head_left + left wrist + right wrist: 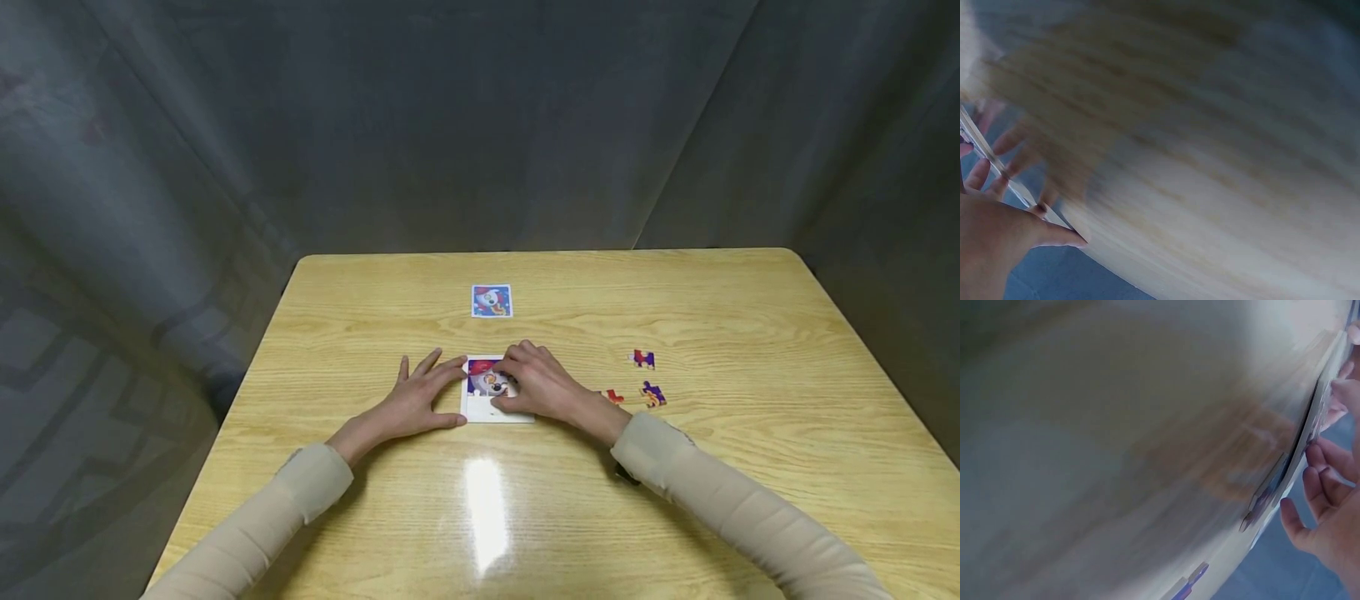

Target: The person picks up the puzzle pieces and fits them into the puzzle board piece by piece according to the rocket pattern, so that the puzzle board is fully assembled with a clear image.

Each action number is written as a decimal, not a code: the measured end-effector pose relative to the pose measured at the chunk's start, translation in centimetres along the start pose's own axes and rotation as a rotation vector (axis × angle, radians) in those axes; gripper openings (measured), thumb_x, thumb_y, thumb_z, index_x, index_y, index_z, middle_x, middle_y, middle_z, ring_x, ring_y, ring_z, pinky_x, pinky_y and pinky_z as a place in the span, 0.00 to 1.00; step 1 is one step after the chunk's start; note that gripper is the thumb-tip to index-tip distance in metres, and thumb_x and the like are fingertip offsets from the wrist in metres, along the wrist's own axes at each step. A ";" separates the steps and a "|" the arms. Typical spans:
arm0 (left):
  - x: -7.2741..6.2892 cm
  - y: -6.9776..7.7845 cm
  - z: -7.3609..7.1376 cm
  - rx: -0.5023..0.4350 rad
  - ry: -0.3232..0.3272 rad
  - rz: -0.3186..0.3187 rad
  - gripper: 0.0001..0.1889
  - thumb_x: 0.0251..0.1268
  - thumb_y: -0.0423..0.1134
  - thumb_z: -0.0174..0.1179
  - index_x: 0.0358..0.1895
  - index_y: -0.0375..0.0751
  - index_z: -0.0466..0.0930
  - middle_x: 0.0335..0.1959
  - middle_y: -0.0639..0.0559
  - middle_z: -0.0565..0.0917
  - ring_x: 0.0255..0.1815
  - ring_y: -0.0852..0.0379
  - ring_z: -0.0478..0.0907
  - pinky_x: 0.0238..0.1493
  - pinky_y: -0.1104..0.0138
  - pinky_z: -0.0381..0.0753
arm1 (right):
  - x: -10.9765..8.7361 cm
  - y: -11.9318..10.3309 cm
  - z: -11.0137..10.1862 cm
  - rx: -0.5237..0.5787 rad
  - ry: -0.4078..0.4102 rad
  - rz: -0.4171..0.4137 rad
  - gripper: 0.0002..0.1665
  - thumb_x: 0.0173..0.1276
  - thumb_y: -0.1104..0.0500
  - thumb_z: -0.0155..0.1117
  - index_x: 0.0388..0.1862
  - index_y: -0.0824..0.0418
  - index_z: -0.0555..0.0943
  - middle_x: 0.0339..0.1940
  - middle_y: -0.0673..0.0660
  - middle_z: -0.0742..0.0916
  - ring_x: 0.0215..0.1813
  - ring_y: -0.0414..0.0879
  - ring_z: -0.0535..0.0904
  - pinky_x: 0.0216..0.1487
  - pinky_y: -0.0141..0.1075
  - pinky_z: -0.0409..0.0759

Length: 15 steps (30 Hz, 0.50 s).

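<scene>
A white puzzle tray (487, 412) lies flat on the table, its upper part filled with a picture of joined jigsaw pieces (480, 382) in red, purple and grey. Along the tray's left edge, my left hand (411, 404) spreads its fingers; fingertips touch near the upper corner and the thumb near the lower one. My right hand (542, 385) bends over the tray's right side, index finger on the picture and thumb lower, over the white part. Nothing shows pinched between them. That hand hides the right portion of the picture. In the right wrist view, its fingers (1314, 487) bend loosely beside the tray.
Right of the tray lie loose jigsaw pieces: a red and purple one (643, 359), a purple and orange one (652, 394) and a red one (614, 397) partly behind the right wrist. A square picture card (492, 301) lies beyond the tray. Grey curtains (480, 125) surround the wooden table (360, 308).
</scene>
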State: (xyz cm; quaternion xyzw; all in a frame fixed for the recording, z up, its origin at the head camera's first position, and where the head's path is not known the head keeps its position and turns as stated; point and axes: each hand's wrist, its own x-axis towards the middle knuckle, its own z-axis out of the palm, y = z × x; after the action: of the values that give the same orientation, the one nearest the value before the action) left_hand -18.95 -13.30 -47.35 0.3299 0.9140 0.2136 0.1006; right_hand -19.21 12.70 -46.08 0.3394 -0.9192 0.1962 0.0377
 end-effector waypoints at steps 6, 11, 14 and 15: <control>0.0 0.0 0.0 -0.002 -0.001 0.001 0.36 0.59 0.63 0.60 0.68 0.51 0.66 0.77 0.56 0.55 0.78 0.42 0.40 0.64 0.29 0.32 | 0.2 -0.1 0.1 -0.013 -0.020 0.006 0.30 0.54 0.42 0.73 0.49 0.60 0.84 0.41 0.52 0.82 0.42 0.44 0.70 0.41 0.38 0.71; 0.1 0.0 0.0 -0.001 -0.006 -0.004 0.37 0.59 0.63 0.61 0.68 0.52 0.65 0.77 0.56 0.55 0.78 0.42 0.40 0.64 0.30 0.31 | 0.2 -0.1 0.1 -0.012 -0.027 0.011 0.31 0.54 0.42 0.73 0.50 0.60 0.84 0.42 0.52 0.82 0.42 0.44 0.69 0.41 0.38 0.71; 0.1 -0.1 0.0 0.000 -0.005 -0.005 0.37 0.59 0.63 0.61 0.68 0.52 0.65 0.77 0.56 0.55 0.78 0.42 0.40 0.64 0.30 0.31 | 0.2 -0.1 0.1 -0.012 -0.028 0.009 0.31 0.54 0.42 0.73 0.50 0.60 0.84 0.42 0.52 0.82 0.42 0.44 0.70 0.41 0.38 0.71; 0.1 -0.1 0.0 0.000 -0.005 -0.005 0.37 0.59 0.64 0.61 0.68 0.52 0.65 0.77 0.56 0.55 0.78 0.42 0.40 0.64 0.30 0.31 | 0.2 -0.1 0.1 -0.012 -0.029 0.009 0.31 0.54 0.42 0.73 0.50 0.60 0.84 0.42 0.52 0.82 0.42 0.44 0.70 0.41 0.38 0.71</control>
State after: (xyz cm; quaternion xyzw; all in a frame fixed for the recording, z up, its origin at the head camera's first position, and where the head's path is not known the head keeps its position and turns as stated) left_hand -19.07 -13.33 -47.40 0.3280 0.9146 0.2125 0.1034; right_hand -19.26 12.46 -46.07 0.3379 -0.9223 0.1861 0.0255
